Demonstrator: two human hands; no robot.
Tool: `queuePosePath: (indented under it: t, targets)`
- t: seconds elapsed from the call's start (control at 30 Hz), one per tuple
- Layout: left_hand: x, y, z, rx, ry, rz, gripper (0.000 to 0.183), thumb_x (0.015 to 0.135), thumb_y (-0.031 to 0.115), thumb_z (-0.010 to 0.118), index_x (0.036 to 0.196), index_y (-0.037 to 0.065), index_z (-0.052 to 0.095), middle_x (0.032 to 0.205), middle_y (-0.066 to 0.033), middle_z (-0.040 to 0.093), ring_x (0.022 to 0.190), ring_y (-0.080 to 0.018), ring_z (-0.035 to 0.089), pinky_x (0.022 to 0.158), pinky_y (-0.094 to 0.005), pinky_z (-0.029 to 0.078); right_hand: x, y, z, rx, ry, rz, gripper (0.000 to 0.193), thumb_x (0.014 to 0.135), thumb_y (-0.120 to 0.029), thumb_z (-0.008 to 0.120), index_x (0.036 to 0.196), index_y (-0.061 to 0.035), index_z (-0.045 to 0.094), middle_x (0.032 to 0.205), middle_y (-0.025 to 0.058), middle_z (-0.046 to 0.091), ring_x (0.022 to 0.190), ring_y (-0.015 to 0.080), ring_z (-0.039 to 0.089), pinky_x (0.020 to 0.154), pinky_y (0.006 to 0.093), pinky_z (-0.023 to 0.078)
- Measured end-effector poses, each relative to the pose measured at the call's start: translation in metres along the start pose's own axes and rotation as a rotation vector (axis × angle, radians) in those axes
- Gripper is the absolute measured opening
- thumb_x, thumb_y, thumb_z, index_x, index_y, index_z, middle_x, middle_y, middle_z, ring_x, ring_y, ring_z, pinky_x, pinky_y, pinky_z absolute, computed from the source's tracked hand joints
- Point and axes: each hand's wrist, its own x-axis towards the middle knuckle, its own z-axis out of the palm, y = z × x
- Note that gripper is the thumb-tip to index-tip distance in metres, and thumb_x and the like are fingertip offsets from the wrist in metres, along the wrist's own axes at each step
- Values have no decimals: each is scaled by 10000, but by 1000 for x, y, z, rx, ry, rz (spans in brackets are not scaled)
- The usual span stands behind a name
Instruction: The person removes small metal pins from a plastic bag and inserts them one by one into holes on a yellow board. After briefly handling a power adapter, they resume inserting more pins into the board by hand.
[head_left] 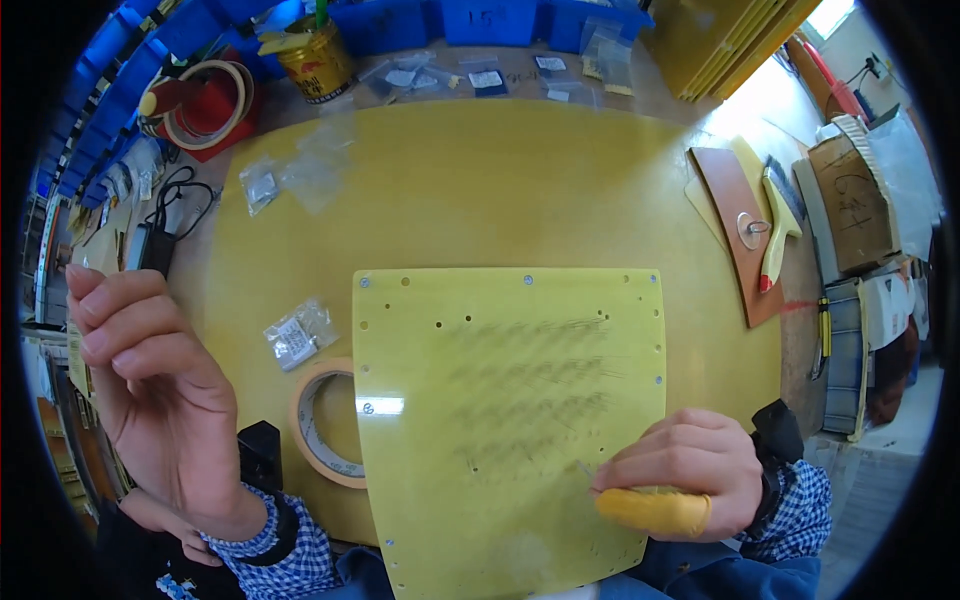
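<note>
Fingers of the right hand (pixel 695 475) press together, seemingly pinching a thin sliver (pixel 585 467), over the yellow board (pixel 405 520) at the worktop's (pixel 480 190) near edge, while the left hand (pixel 165 395) curls off to the left, its grip unclear.

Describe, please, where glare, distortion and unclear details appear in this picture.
In the head view, the fisheye lens bends the yellow work surface and leaves dark corners; in the head view, strong light washes out the table's upper right part; in the head view, white glare marks the yellow board's left side, and its rows of thin dark lines look smudged.
</note>
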Motion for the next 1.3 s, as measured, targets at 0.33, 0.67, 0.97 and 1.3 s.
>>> queuePosePath:
  t: [0.33,0.67,0.97,1.3]
  targets:
    - [-1,13,-4,67,41,42,236,962,37,463,1194,1,486,944,-47,478,812,-137,545,731,-298,475,14,8,2,-317,-57,-278,59,795,-85,589,809,-106,642,929,21,695,739,105,643,661,196,436]
    - [-4,27,2,71,57,67,49,940,-12,459,969,28,454,888,-40,439,744,-135,492,705,-291,454,15,6,3,-425,-34,-272,54,769,-82,651,805,-118,633,922,10,695,745,101,646,625,170,428]
    - [-5,43,-3,52,88,82,354,872,-110,479,1211,-42,405,846,-49,430,736,-121,448,704,-265,431,10,9,-1,1,-60,-52,71,791,-92,665,861,-101,674,955,34,697,776,116,642,677,212,434]
    - [-4,44,-1,68,69,82,352,877,-99,500,1213,-41,415,859,-55,459,738,-116,459,699,-268,439,6,10,6,-354,-44,-349,48,765,-101,647,792,-141,644,919,-10,696,714,75,628,638,176,405]
